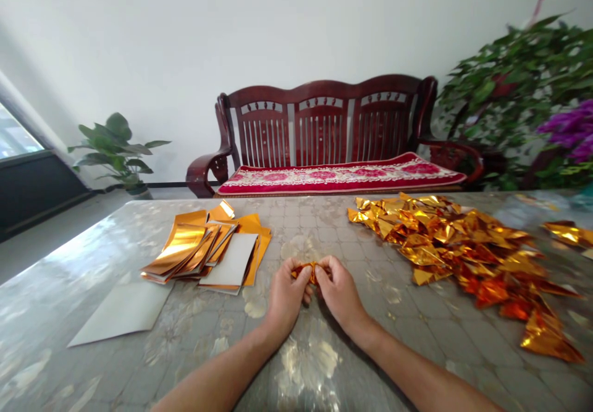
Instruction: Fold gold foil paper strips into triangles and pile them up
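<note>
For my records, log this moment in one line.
left hand: pinches gold foil piece | right hand: pinches same piece | left side: foil sheets, pale sheet | right side: folded foil heap

There is one left hand [283, 294], one right hand [341, 296], one gold-foil piece [314, 270], one heap of folded foil shapes [445, 233], uncountable, one foil-paper pile [185, 236], one pale sheet [125, 313], one wooden settee [319, 95].

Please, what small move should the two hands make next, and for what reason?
Perhaps press gently on the small, shiny orange-gold foil piece, to firm its shape: the bare left hand and bare right hand pinch it from either side, close together.
</note>
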Demonstrator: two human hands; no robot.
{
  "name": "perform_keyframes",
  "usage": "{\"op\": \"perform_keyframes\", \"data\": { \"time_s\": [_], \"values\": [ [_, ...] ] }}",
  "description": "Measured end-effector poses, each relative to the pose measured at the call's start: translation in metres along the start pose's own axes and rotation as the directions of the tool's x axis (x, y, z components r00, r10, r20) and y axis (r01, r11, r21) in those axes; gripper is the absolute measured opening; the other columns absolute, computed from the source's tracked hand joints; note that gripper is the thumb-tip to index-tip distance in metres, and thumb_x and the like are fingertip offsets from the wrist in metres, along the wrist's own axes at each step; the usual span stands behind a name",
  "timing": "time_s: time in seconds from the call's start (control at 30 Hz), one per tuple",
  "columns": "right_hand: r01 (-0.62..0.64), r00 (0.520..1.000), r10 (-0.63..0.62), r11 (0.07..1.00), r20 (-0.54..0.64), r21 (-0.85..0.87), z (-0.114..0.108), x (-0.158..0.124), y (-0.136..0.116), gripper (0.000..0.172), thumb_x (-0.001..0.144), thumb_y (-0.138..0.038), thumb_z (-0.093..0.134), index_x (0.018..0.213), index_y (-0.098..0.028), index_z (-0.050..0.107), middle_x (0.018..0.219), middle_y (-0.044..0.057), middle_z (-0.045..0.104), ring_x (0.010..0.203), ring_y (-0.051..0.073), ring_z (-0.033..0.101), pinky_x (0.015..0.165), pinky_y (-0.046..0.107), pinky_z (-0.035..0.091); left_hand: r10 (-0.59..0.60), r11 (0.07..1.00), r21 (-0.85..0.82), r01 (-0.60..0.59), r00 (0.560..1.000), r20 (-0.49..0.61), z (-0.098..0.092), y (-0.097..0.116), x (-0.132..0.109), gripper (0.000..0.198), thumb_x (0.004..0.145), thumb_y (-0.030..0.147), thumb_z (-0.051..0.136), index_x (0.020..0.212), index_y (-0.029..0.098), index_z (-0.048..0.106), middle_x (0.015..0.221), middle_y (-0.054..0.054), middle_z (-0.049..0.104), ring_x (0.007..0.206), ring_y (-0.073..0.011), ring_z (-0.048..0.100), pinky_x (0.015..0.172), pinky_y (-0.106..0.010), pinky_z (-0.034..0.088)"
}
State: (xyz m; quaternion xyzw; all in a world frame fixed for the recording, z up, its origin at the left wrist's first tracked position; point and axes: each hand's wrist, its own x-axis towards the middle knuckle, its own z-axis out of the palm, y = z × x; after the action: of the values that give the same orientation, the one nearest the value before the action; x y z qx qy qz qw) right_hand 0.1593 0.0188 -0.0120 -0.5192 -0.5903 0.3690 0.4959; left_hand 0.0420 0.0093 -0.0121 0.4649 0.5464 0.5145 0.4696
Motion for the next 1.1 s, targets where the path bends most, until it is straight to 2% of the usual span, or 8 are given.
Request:
{"op": "perform_keyframes", "data": {
  "time_s": [0.3, 0.4, 0.53, 0.63, 0.77, 0.87, 0.97, 1.1],
  "values": [
    [0.048, 0.999, -0.054, 0.942, -0.007, -0.331, -0.001, -0.003, -0.004, 0.013, 0.084, -0.030, 0.047, 0.073, -0.024, 0.047, 0.065, 0.000, 0.061, 0.062, 0.019, 0.058, 0.060, 0.027, 0.037, 0.026, 0.997, 0.078, -0.021, 0.998, -0.066, 0.004, 0.006, -0.008, 0.018, 0.080, 0.029, 0.066, 0.074, 0.020, 0.052, 0.049, 0.005, 0.058, 0.038, -0.0107, 0.054, 0.039, -0.018, 0.040],
    [0.058, 0.998, -0.067, 0.919, -0.009, -0.390, -0.002, -0.006, -0.005, 0.013, 0.085, -0.029, 0.047, 0.073, -0.024, 0.046, 0.065, 0.001, 0.062, 0.061, 0.018, 0.058, 0.059, 0.027, 0.036, 0.030, 0.995, 0.095, -0.023, 0.997, -0.077, 0.003, 0.009, -0.012, 0.017, 0.079, 0.026, 0.067, 0.071, 0.020, 0.054, 0.052, 0.004, 0.060, 0.041, -0.0112, 0.055, 0.042, -0.019, 0.041],
    [0.084, 0.995, -0.097, 0.905, -0.012, -0.416, -0.001, -0.008, -0.007, 0.014, 0.086, -0.029, 0.045, 0.074, -0.024, 0.047, 0.065, 0.002, 0.063, 0.060, 0.018, 0.058, 0.058, 0.028, 0.035, 0.123, 0.984, 0.143, -0.109, 0.988, -0.093, 0.002, 0.008, -0.013, 0.017, 0.079, 0.025, 0.067, 0.067, 0.019, 0.056, 0.056, 0.003, 0.060, 0.049, -0.0111, 0.056, 0.047, -0.018, 0.041],
    [0.070, 0.997, -0.080, 0.920, -0.009, -0.387, -0.001, -0.006, -0.007, 0.014, 0.085, -0.031, 0.047, 0.073, -0.024, 0.049, 0.065, 0.002, 0.064, 0.060, 0.018, 0.059, 0.058, 0.028, 0.036, 0.108, 0.987, 0.125, -0.098, 0.991, -0.077, 0.001, 0.004, -0.006, 0.018, 0.079, 0.028, 0.067, 0.068, 0.019, 0.056, 0.057, 0.003, 0.061, 0.048, -0.0109, 0.057, 0.045, -0.018, 0.041],
    [0.031, 0.999, -0.023, 0.983, 0.046, -0.178, -0.007, 0.003, -0.003, 0.015, 0.084, -0.034, 0.051, 0.075, -0.023, 0.055, 0.069, 0.002, 0.068, 0.064, 0.019, 0.062, 0.059, 0.027, 0.042, 0.000, 0.999, -0.036, 0.000, 1.000, 0.010, -0.002, 0.002, 0.007, 0.023, 0.079, 0.037, 0.066, 0.076, 0.018, 0.053, 0.054, 0.002, 0.062, 0.042, -0.0112, 0.057, 0.042, -0.019, 0.046],
    [0.001, 0.998, 0.003, 0.997, 0.064, -0.074, -0.013, 0.008, 0.002, 0.013, 0.082, -0.036, 0.054, 0.080, -0.023, 0.059, 0.067, 0.001, 0.068, 0.061, 0.019, 0.062, 0.056, 0.027, 0.043, -0.047, 0.990, -0.131, 0.052, 0.998, 0.043, -0.005, 0.003, 0.012, 0.026, 0.078, 0.037, 0.068, 0.084, 0.017, 0.053, 0.054, 0.002, 0.064, 0.041, -0.0102, 0.057, 0.042, -0.018, 0.047],
    [-0.012, 0.998, 0.015, 0.999, 0.060, -0.049, -0.017, 0.010, 0.006, 0.013, 0.081, -0.035, 0.056, 0.080, -0.023, 0.060, 0.064, 0.000, 0.068, 0.058, 0.019, 0.062, 0.053, 0.027, 0.042, -0.080, 0.985, -0.149, 0.087, 0.995, 0.052, -0.008, 0.006, 0.013, 0.025, 0.077, 0.034, 0.069, 0.086, 0.016, 0.055, 0.053, 0.002, 0.064, 0.039, -0.0096, 0.057, 0.041, -0.017, 0.046],
    [0.007, 0.999, -0.002, 0.991, 0.040, -0.134, -0.018, 0.012, 0.006, 0.012, 0.079, -0.032, 0.055, 0.077, -0.023, 0.061, 0.061, 0.000, 0.067, 0.056, 0.019, 0.061, 0.053, 0.026, 0.041, -0.089, 0.992, -0.082, 0.093, 0.995, 0.050, -0.009, 0.008, 0.013, 0.014, 0.079, 0.025, 0.066, 0.081, 0.014, 0.058, 0.052, 0.000, 0.065, 0.040, -0.0103, 0.059, 0.042, -0.017, 0.047]
  ]
}}
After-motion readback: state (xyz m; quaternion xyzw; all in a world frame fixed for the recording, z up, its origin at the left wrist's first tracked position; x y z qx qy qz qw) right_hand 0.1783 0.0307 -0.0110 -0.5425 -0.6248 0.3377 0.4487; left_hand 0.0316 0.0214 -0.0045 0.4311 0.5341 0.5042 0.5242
